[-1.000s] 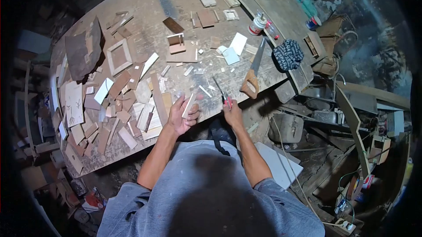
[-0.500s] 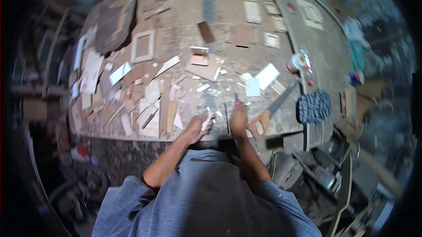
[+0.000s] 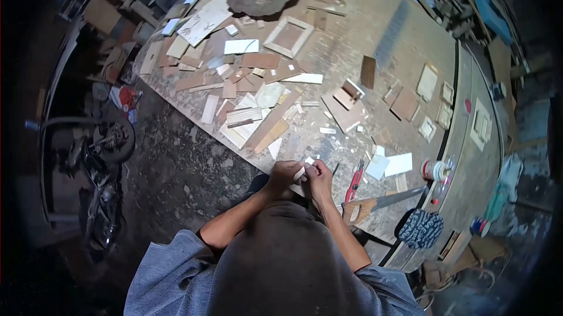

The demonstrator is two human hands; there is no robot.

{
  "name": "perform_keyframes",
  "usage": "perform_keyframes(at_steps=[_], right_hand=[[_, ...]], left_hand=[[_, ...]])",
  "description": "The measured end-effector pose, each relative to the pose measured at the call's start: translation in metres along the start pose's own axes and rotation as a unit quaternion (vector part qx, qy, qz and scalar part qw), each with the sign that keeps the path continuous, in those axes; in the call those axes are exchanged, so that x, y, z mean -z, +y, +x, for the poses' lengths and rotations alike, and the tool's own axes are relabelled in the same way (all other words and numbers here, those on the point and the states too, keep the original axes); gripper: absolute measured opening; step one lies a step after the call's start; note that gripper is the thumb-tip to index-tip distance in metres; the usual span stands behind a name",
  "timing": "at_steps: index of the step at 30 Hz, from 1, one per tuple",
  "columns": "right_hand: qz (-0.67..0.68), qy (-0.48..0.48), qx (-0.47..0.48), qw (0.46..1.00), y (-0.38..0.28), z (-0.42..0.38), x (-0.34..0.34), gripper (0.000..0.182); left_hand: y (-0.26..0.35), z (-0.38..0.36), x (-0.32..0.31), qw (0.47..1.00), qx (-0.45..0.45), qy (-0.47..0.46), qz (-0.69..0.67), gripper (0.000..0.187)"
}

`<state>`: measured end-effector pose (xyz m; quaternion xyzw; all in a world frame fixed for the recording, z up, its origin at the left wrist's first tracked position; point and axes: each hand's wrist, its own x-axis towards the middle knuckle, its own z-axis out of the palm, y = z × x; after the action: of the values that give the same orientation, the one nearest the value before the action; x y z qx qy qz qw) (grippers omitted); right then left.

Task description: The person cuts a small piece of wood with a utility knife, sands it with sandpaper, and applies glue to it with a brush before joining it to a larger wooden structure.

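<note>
Left grip (image 3: 285, 172) and right grip (image 3: 320, 176) pinch a pale piece (image 3: 300, 173) between them; likely light, stiff, best held by its edges

Left hand (image 3: 285, 173) close beside right hand (image 3: 320, 179)
Both are curled inward; the bare forearms (image 3: 345, 235) slant toward each other.

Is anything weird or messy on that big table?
Yes! The wood scraps lie every which way on the left part of the table, some overlapping, which looks messy. What looks like a patterned cap seems odd near the handsaw, because it's probably clothing among tools.
</note>
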<state>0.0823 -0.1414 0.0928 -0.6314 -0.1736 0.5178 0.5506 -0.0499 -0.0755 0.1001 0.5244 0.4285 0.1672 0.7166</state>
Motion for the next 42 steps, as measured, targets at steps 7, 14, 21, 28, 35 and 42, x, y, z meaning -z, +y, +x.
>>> perform_keyframes(at_steps=[7,14,21,28,35,42], right_hand=[[0.103,0.046,0.021,0.993,-0.018,0.023,-0.019,0.016],[0.062,0.113,0.049,0.990,0.009,-0.005,-0.066,0.026],[0.061,0.213,0.046,0.974,-0.038,-0.030,-0.176,0.026],[-0.146,0.231,0.249,0.929,-0.114,-0.024,-0.251,0.021],[-0.204,0.235,0.318,0.896,-0.133,-0.023,-0.259,0.019],[-0.318,0.239,0.369,0.840,-0.136,-0.023,-0.258,0.018]], left_hand=[[-0.024,0.037,0.123,0.844,-0.261,0.254,0.394,0.035],[-0.007,0.090,0.263,0.734,-0.275,0.053,0.619,0.056],[0.049,0.070,0.251,0.991,-0.047,-0.095,-0.084,0.037],[0.111,0.033,0.204,0.952,-0.158,-0.111,-0.236,0.033],[0.131,0.020,0.197,0.952,-0.232,-0.076,-0.187,0.033],[0.147,0.013,0.178,0.941,-0.276,-0.057,-0.185,0.045]])
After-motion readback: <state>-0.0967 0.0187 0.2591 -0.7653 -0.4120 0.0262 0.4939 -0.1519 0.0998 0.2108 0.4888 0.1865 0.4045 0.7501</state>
